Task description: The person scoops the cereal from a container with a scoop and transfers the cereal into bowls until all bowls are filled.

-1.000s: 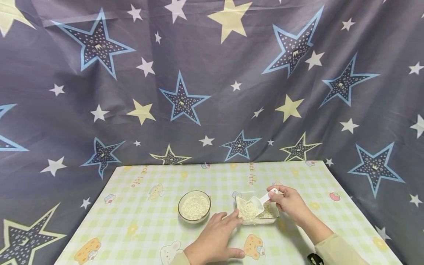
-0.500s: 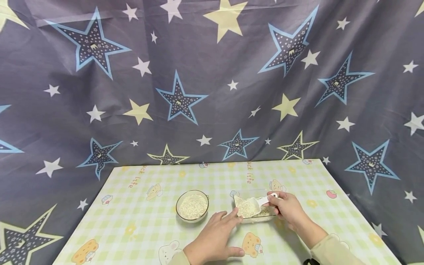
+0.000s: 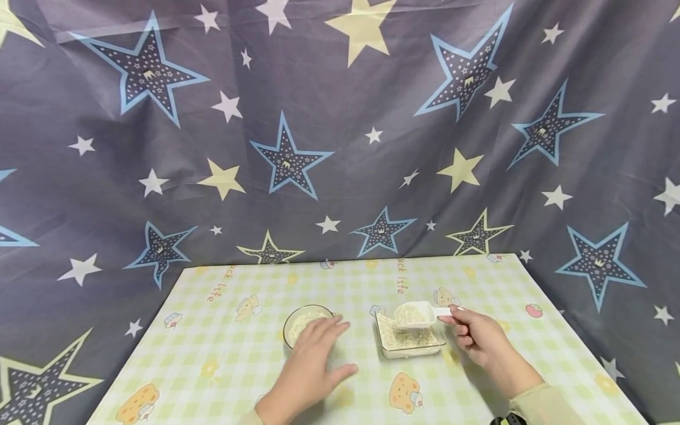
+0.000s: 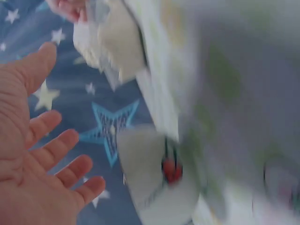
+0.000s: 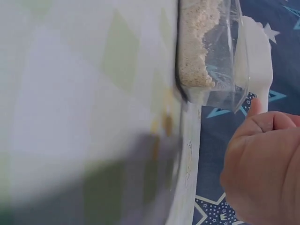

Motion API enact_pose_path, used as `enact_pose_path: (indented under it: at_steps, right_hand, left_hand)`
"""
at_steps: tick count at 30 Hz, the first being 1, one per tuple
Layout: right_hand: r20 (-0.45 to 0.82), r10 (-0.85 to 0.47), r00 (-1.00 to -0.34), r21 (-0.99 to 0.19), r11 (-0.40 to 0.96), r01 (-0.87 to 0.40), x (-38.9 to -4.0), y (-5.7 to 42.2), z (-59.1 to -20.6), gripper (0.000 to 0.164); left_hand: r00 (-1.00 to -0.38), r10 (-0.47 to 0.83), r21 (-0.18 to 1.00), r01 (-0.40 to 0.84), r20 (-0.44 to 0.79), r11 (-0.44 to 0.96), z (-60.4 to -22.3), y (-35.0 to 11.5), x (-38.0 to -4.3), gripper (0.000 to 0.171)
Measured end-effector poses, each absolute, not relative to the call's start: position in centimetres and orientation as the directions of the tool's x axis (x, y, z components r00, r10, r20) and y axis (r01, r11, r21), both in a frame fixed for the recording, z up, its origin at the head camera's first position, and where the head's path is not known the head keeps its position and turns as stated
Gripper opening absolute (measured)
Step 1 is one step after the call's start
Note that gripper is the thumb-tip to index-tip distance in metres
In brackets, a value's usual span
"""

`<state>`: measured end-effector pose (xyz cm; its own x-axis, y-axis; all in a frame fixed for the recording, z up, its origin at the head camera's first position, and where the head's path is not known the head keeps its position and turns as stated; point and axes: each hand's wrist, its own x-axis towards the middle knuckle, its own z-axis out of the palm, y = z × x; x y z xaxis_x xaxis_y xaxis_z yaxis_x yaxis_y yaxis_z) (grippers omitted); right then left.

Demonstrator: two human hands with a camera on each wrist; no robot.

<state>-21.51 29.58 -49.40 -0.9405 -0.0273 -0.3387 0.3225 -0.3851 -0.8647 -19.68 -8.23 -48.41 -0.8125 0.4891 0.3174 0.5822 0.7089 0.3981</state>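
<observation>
My right hand [image 3: 486, 342] grips the handle of a white scoop [image 3: 425, 316] heaped with pale flakes that look like oats. The scoop hangs over a clear rectangular glass container [image 3: 411, 353], which holds more of the same flakes. In the right wrist view the scoop [image 5: 257, 61] shows beside the container's clear wall [image 5: 222, 70]. My left hand [image 3: 308, 372] reaches over the near right side of a round glass bowl [image 3: 297, 319] of flakes, its fingers extended, covering part of the bowl. The left wrist view shows that hand [image 4: 42, 140] with spread fingers and nothing held; the bowl [image 4: 150, 178] has a red print.
A green-and-white checked cloth [image 3: 234, 354] with cartoon prints covers the table. Behind the table's far edge hangs a dark star-patterned curtain [image 3: 340, 130]. The bowl stands left of the container, with a gap between them.
The scoop has come up out of the flakes, now heaped, as my right hand rose slightly and moved right. My left hand has left the container's corner and moved left to the bowl.
</observation>
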Motion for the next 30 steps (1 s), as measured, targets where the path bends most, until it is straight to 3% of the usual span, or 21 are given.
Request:
enact_pose_path:
  at_steps: [4, 9, 13, 22, 30]
  right_hand:
    - [-0.325, -0.045, -0.944, -0.847, -0.431, 0.312, -21.6, 29.3, -48.5, 0.014]
    - [-0.286, -0.078, -0.955, -0.855, -0.428, 0.291, -22.2, 26.9, -47.1, 0.014]
    - [-0.267, -0.071, -0.961, -0.874, -0.402, 0.272, -23.2, 23.1, -46.3, 0.015]
    - [-0.198, 0.013, -0.980, -0.954, -0.231, 0.189, -24.7, 13.6, -46.0, 0.034]
    - [0.043, 0.029, -0.999, -0.999, -0.015, -0.043, -24.4, 8.3, -45.8, 0.027]
  left_hand:
    - [-0.855, 0.361, 0.448, 0.506, 0.371, 0.737, -48.1, -10.9, -20.6, 0.083]
    - [-0.943, 0.214, 0.535, 0.322, 0.255, 0.781, -48.8, -13.8, -21.8, 0.100]
    - [-0.972, 0.168, 0.576, 0.232, 0.163, 0.784, -49.5, -14.7, -22.5, 0.112]
    - [-0.975, 0.164, 0.607, 0.220, 0.147, 0.764, -50.1, -14.6, -22.6, 0.116]
    - [-0.976, 0.158, 0.605, 0.218, 0.152, 0.766, -50.4, -14.9, -22.6, 0.117]
